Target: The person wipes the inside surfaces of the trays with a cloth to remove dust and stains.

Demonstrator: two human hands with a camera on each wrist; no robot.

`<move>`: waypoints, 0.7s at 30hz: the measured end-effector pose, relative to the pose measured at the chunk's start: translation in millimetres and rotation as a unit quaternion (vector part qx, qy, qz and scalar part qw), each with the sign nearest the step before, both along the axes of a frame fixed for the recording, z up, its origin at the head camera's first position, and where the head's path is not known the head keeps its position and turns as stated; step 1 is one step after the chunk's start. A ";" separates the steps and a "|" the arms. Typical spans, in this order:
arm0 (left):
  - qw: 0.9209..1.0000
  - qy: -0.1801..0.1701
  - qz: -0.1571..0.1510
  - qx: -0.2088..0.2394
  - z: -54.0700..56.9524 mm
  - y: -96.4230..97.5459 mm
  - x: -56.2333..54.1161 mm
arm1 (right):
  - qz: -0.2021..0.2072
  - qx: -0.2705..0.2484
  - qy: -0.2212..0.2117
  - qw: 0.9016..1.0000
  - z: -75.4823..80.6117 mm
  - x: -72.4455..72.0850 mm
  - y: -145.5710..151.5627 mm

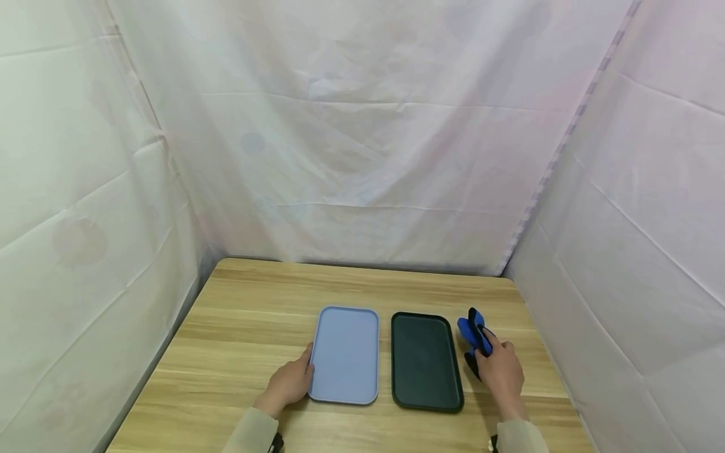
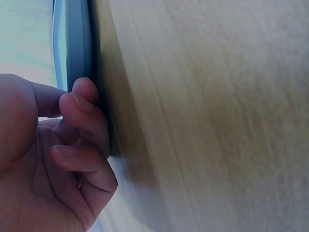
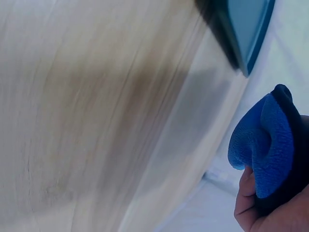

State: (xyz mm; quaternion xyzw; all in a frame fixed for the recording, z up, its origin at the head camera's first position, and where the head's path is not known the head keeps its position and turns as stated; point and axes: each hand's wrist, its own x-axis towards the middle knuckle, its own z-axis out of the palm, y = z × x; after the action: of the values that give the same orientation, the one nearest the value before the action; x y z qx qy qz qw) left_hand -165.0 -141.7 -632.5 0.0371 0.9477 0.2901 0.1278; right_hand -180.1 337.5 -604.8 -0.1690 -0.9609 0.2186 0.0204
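Note:
A light blue rectangular tray [image 1: 345, 355] lies on the wooden table, with my left hand [image 1: 290, 382] at its left edge. In the left wrist view, the thumb and curled fingers [image 2: 87, 116] grip the rim of that tray [image 2: 77, 43]. My right hand [image 1: 503, 372] holds a bunched blue cloth with black edging [image 1: 474, 330], right of the dark green tray [image 1: 426, 362]. In the right wrist view, the fuzzy cloth [image 3: 265, 140] is raised off the table, and fingers [image 3: 246, 193] clutch its lower part.
The two trays stand side by side with a narrow gap. The wooden table [image 1: 243, 333] ends at white curtains [image 1: 351, 157] at the back, left and right. In the right wrist view, a corner of the dark tray [image 3: 248, 29] shows at the top.

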 end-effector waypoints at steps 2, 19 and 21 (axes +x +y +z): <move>1.000 -0.002 -0.001 0.000 0.1 -0.2 0.3 | 0.003 0.001 0.011 1.000 2.4 3.4 -4.6; 1.000 -0.007 0.003 -0.007 3.8 1.2 -1.0 | 0.032 -0.024 0.033 0.999 7.1 24.6 -49.5; 1.000 -0.005 0.002 -0.008 3.4 1.3 -1.3 | 0.038 -0.024 0.034 0.998 5.7 25.9 -55.8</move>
State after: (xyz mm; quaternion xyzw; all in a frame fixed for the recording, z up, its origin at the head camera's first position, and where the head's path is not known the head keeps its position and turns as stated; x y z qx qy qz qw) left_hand -166.3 -140.5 -629.1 0.0328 0.9494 0.2827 0.1327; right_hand -154.2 281.7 -599.0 -0.1252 -0.9598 0.2479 0.0410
